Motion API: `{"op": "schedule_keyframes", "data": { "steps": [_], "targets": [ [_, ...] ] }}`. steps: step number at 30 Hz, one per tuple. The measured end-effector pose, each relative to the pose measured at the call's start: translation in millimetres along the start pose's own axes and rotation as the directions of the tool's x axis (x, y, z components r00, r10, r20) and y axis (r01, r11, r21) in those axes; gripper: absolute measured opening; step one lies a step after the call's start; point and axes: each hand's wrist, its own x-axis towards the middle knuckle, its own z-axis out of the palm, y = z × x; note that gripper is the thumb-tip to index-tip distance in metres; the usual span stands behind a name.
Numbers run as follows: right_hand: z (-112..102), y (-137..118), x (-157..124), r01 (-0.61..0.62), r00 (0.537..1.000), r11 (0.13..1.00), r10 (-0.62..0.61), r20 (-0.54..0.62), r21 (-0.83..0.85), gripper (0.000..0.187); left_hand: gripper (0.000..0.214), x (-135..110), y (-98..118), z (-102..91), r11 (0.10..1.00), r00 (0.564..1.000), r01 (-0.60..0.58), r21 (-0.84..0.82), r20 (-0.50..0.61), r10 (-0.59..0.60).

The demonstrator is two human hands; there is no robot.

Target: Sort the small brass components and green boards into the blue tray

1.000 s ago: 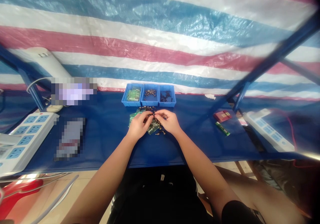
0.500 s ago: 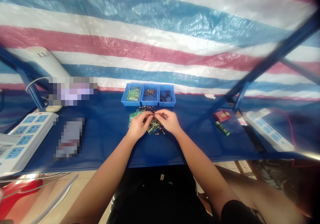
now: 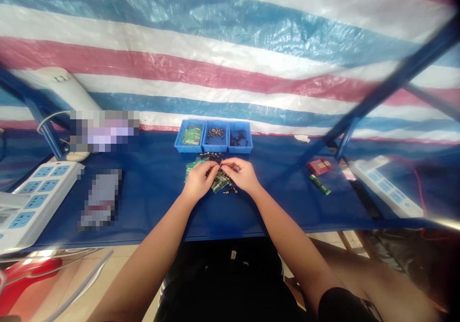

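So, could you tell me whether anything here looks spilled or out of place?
Mildly: green boards and small dark parts lie heaped loose on the table by the left hand and right hand, outside the blue bins.

Three bins [image 3: 215, 148] behind parts pile [image 3: 220, 184], power strip [image 3: 36, 195] far left

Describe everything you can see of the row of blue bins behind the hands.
The blue bins, three open plastic-looking boxes, stand side by side at the back of the blue table, near the striped tarp. Left holds green pieces, middle brownish parts, right dark parts. The left hand and right hand, in front, do not touch them.
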Motion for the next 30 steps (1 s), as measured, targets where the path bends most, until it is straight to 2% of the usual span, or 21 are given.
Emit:
{"op": "schedule_keyframes", "data": {
  "steps": [7, 15, 19, 22, 25, 28, 30],
  "targets": [
    [-0.1, 2.8, 0.7, -0.032, 0.999, 0.999, 0.032, 0.004, 0.024, 0.024, 0.025, -0.2, -0.4, 1.2, 1.000, 1.000, 0.015, -0.014, 0.001, -0.015],
    [-0.8, 1.3, 0.8, -0.093, 0.993, 0.993, 0.086, 0.083, 0.079, 0.028, 0.027, 0.5, -0.5, 0.2, 1.000, 0.999, 0.012, 0.009, 0.040, -0.013],
    [-6.9, 5.3, 5.9, -0.251, 0.967, 0.950, 0.240, 0.081, 0.184, 0.030, 0.028, -0.4, 1.4, -1.4, 1.000, 0.999, 0.031, 0.001, 0.020, -0.031],
    [-13.1, 10.1, 12.7, -0.347, 0.928, 0.901, 0.371, -0.047, 0.259, 0.030, 0.027, -0.5, 2.1, -0.8, 0.999, 1.000, 0.029, 0.015, -0.001, -0.029],
    [-17.7, 11.5, 19.7, -0.265, 0.914, 0.893, 0.353, -0.202, 0.363, 0.041, 0.027, -0.1, 2.2, 0.5, 0.999, 1.000, 0.007, 0.043, -0.011, -0.006],
    [-20.8, 10.9, 23.6, -0.173, 0.944, 0.917, 0.258, -0.204, 0.360, 0.060, 0.026, 0.1, 2.0, 1.3, 0.999, 1.000, 0.009, 0.053, -0.020, -0.008],
    [-22.8, 11.5, 23.8, -0.166, 0.952, 0.943, 0.230, -0.201, 0.289, 0.059, 0.026, -0.1, 1.8, 1.3, 0.999, 1.000, 0.016, 0.052, -0.022, -0.015]
  ]
}}
